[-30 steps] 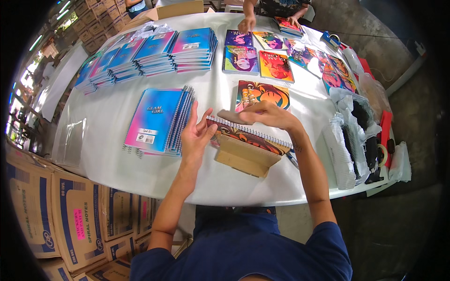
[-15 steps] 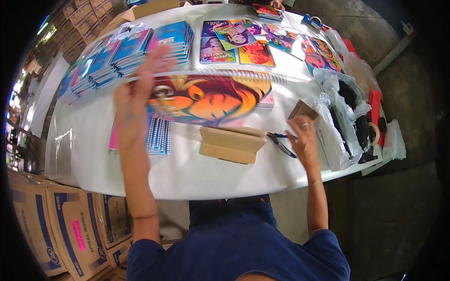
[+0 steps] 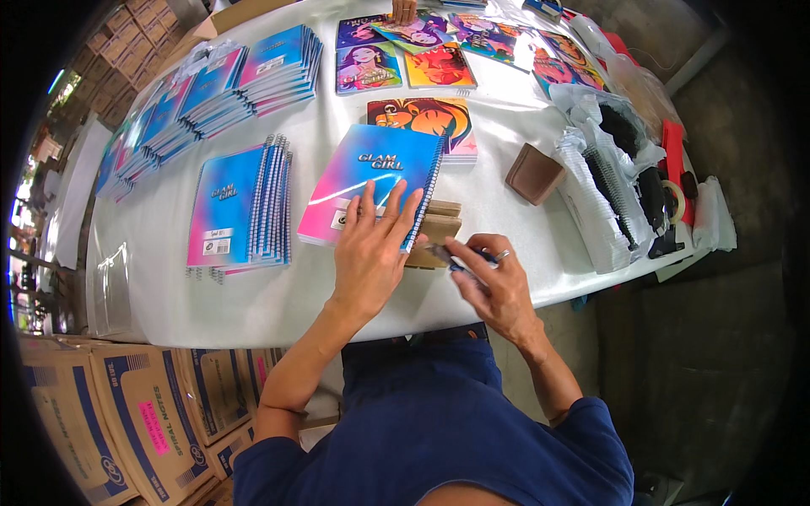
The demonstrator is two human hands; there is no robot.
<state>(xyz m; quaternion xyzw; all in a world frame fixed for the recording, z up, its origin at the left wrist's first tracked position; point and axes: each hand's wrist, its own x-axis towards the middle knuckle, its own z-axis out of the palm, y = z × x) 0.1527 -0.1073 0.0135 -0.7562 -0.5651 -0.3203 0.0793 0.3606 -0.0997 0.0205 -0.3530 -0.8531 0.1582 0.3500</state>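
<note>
My left hand (image 3: 371,244) lies flat, fingers spread, on the near edge of a pink-and-blue spiral notebook (image 3: 371,181) that rests back side up on the white table (image 3: 278,295). The notebook partly covers a stack of brown cardboard sheets (image 3: 439,232). My right hand (image 3: 494,282) holds a pair of dark blue pliers (image 3: 456,257) close to the notebook's spiral at its near right corner. Beyond the notebook lies a notebook with an orange illustrated cover (image 3: 430,118).
A stack of pink-and-blue spiral notebooks (image 3: 240,207) lies to the left, with more stacks (image 3: 211,93) behind. Illustrated covers (image 3: 405,63) spread across the far side, where another person's hand (image 3: 405,10) rests. A brown pad (image 3: 534,173), bags of black spirals (image 3: 607,177), and cardboard boxes (image 3: 126,405) surround the table.
The notebook I held up with its orange illustrated cover showing now lies flat, blue-pink side up. My left hand has come down onto it. My right hand moved in with the pliers.
</note>
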